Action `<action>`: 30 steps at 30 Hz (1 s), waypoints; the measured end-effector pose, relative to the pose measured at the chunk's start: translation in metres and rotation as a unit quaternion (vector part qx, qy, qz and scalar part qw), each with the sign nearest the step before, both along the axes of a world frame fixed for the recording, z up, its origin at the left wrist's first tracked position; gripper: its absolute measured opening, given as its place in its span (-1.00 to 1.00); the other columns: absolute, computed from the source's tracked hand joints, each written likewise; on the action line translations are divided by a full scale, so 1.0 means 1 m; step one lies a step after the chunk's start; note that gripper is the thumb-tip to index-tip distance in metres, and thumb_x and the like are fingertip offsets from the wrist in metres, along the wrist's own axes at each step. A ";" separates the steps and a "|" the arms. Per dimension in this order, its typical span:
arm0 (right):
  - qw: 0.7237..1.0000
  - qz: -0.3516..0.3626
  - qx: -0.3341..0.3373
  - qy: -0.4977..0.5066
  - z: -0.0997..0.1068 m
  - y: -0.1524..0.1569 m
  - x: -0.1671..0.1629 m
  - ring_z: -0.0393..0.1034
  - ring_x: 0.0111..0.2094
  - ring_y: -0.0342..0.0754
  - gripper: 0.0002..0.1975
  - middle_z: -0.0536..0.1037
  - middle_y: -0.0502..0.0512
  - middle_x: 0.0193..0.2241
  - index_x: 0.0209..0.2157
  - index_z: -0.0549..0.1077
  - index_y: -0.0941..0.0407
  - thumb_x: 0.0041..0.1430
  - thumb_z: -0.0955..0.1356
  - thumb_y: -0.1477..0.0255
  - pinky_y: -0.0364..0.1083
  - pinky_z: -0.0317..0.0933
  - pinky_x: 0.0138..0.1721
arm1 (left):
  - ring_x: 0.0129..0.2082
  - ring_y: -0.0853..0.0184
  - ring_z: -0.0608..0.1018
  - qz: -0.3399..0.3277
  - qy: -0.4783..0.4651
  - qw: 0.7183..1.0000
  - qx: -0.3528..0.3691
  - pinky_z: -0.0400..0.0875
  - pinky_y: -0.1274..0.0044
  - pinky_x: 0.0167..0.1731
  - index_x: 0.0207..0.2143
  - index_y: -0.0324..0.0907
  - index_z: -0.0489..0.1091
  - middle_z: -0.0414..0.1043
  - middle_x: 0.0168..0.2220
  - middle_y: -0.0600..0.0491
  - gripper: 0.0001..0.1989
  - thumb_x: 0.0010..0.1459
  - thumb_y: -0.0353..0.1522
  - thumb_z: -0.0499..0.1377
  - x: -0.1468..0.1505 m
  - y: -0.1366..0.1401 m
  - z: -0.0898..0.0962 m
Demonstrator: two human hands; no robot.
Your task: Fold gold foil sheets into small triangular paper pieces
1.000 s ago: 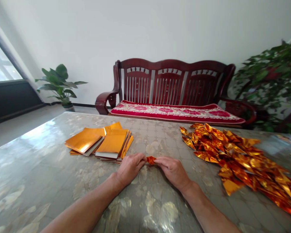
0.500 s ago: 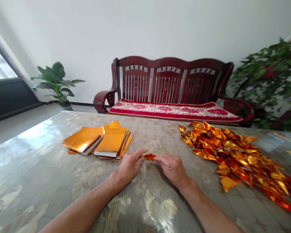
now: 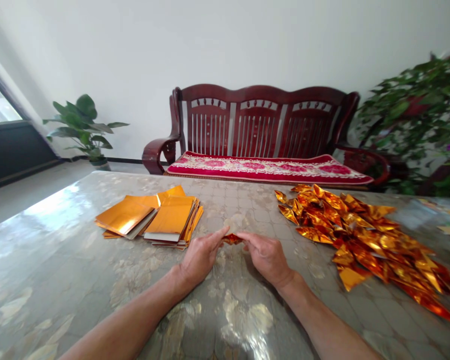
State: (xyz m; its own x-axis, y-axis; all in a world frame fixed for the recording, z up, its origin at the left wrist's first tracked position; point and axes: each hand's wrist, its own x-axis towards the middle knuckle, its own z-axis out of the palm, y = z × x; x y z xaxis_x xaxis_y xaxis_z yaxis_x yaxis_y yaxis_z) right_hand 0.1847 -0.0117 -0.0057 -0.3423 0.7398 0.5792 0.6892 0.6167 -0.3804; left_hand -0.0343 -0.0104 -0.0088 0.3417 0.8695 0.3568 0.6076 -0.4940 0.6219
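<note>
A small folded piece of gold foil paper [image 3: 233, 239] is pinched between both hands above the table, near the middle of the view. My left hand [image 3: 202, 254] grips its left end, fingers closed. The right end is held by my right hand [image 3: 267, 254], whose fingers are also closed and partly hide the paper. Just beyond my left hand lies a stack of flat gold foil sheets [image 3: 170, 216], pale on their undersides. On the right, a heap of folded gold foil pieces [image 3: 345, 225] spreads toward the table's right side.
The table [image 3: 86, 280] has a glossy, flower-patterned cover. Behind it stands a dark red wooden bench [image 3: 260, 120] with a red patterned cushion [image 3: 266, 167]. Potted plants flank it, one at left [image 3: 80, 125], one at right [image 3: 420, 110]. A clear plastic bag [image 3: 423, 212] lies at the far right.
The fingers of both hands have shifted slightly around the folded foil paper, and less of its ends shows. Both hands stay in nearly the same place. The whole view has tilted a little.
</note>
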 end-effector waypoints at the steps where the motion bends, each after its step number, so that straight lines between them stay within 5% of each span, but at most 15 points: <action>1: 1.000 0.002 0.005 0.005 0.000 0.000 0.000 0.55 -0.36 -0.13 -0.63 0.65 0.00 -0.34 -0.03 0.52 0.00 0.25 0.22 0.59 -0.19 0.38 -0.26 | -0.16 0.29 0.61 0.001 -0.013 1.000 -0.004 0.47 0.53 -0.13 0.17 -0.05 0.33 0.58 -0.10 0.02 -0.58 0.27 -0.39 0.06 0.001 0.000 0.000; 7: 0.999 -0.018 0.034 0.024 -0.004 0.005 0.001 0.55 -0.21 -0.07 -0.69 0.64 0.07 -0.20 -0.02 0.50 0.03 0.30 0.25 0.53 -0.12 0.38 -0.13 | -0.38 0.34 0.58 0.013 -0.122 0.988 -0.093 0.48 0.54 -0.28 0.11 -0.12 0.38 0.60 -0.23 0.07 -0.56 0.16 -0.30 0.19 0.004 0.004 0.001; 10: 0.999 0.001 0.030 0.025 -0.005 0.006 0.001 0.53 -0.19 -0.08 -0.68 0.64 0.06 -0.19 -0.03 0.50 0.03 0.30 0.23 0.55 -0.12 0.36 -0.10 | -0.48 0.36 0.56 -0.016 -0.195 0.966 -0.167 0.48 0.53 -0.37 0.09 -0.18 0.39 0.59 -0.26 0.02 -0.56 0.23 -0.19 0.10 0.007 0.004 0.001; 14: 0.998 0.036 0.036 0.030 -0.002 0.005 0.002 0.51 -0.18 -0.09 -0.64 0.62 0.05 -0.20 -0.02 0.49 0.01 0.31 0.20 0.58 -0.11 0.35 -0.10 | -0.37 0.30 0.59 -0.051 -0.316 0.909 -0.266 0.47 0.53 -0.42 0.07 -0.26 0.38 0.56 -0.20 -0.09 -0.42 0.27 0.00 -0.03 0.012 0.001 0.003; 21: 0.994 0.065 0.057 0.059 0.004 0.003 0.001 0.49 -0.15 -0.10 -0.66 0.62 0.05 -0.18 -0.04 0.51 0.00 0.29 0.23 0.59 -0.09 0.36 -0.07 | -0.37 0.42 0.54 -0.059 -0.446 0.777 -0.441 0.44 0.59 -0.33 -0.15 -0.26 0.48 0.54 -0.25 -0.03 -0.52 -0.05 -0.15 0.39 0.015 0.000 0.017; 30: 0.992 0.069 0.067 0.077 0.007 0.002 -0.004 0.50 -0.14 -0.09 -0.71 0.62 0.08 -0.18 -0.07 0.53 0.02 0.30 0.26 0.55 -0.07 0.38 -0.06 | -0.51 0.50 0.49 -0.085 -0.485 0.716 -0.495 0.38 0.67 -0.47 -0.30 -0.30 0.48 0.49 -0.41 0.05 -0.57 -0.20 -0.28 0.49 0.013 0.002 0.013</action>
State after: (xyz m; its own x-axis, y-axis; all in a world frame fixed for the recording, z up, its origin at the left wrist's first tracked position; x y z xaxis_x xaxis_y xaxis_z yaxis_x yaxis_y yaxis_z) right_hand 0.1806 -0.0097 0.0009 -0.3342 0.6044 0.7232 0.5342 0.7537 -0.3830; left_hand -0.0210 -0.0086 0.0038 0.4817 0.8354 -0.2649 -0.3632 0.4654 0.8071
